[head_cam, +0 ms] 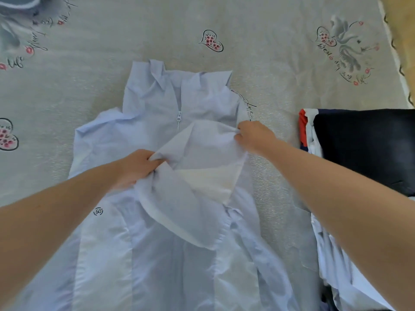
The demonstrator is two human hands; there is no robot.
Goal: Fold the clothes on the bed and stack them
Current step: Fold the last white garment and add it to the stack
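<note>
A pale blue zip-front garment (157,254) lies spread on the bed, collar at the far end, zip pull near the middle. One sleeve (197,167) is drawn across its front. My left hand (134,167) grips the sleeve's bunched end at the garment's centre. At the right shoulder edge, my right hand (253,135) pinches the sleeve's fabric. A stack of clothes (363,144), dark navy on top with red and white beneath, sits on the bed to the right.
The grey bed sheet (280,63) has printed hearts and script. More white and pale clothing (336,272) lies at the lower right beside the garment. The bed's right edge and a yellow floor (404,30) show at the top right.
</note>
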